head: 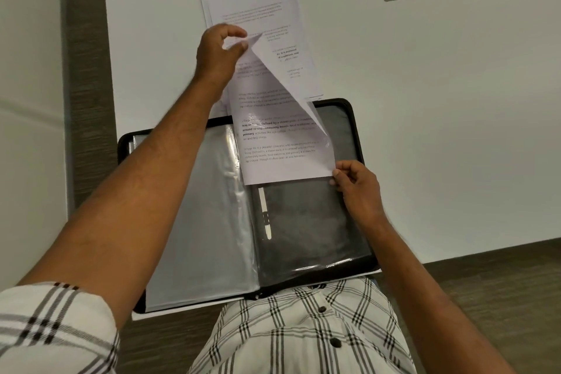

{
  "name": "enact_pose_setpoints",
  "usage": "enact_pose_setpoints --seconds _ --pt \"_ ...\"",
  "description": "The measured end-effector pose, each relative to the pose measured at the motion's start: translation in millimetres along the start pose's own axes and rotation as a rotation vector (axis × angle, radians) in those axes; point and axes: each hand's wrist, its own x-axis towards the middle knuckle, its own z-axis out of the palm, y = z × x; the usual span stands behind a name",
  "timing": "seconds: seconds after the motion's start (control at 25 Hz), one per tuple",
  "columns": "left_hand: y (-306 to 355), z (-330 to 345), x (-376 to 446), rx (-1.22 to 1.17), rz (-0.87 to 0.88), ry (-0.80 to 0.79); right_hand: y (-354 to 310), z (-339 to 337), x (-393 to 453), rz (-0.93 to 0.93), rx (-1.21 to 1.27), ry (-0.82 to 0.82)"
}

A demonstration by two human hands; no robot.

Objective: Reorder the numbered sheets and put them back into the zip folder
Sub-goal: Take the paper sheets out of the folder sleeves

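Pinching opposite corners of one printed sheet (pixel 273 143), both hands hold it lifted and folding over above the open zip folder (pixel 318 222). The left hand (pixel 218 51) grips the far corner between thumb and fingers; the right hand (pixel 353 182) pinches the near corner at the folder's right side. Beyond them the remaining numbered sheets (pixel 273 12) lie stacked on the white table (pixel 425 100), the top one marked 9, its near edge overlapping the folder's far rim. The folder's clear sleeves (pixel 206 206) lie fanned to the left. Judging from the diagonal bend, the sheet could crease or tear if the hands pull apart, and dragging it could scatter the stack.
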Motion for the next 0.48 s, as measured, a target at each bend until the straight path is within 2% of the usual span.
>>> enact_pose_setpoints --seconds 0.12,0.24,0.36,0.48 --pt "-23 -5 -13 -0.086 -0.285 -0.045 3 0 0 -0.001 -0.019 0.013" --pt "-35 -10 -37 -0.177 -0.444 -0.131 5 0 -1 -0.002 -0.009 0.015" --pt "-43 -16 -54 -0.176 -0.458 -0.274 4 -1 -1 -0.004 -0.013 0.008" --pt "-38 -17 -49 -0.192 -0.388 -0.214 3 -3 0 0.002 0.011 -0.008"
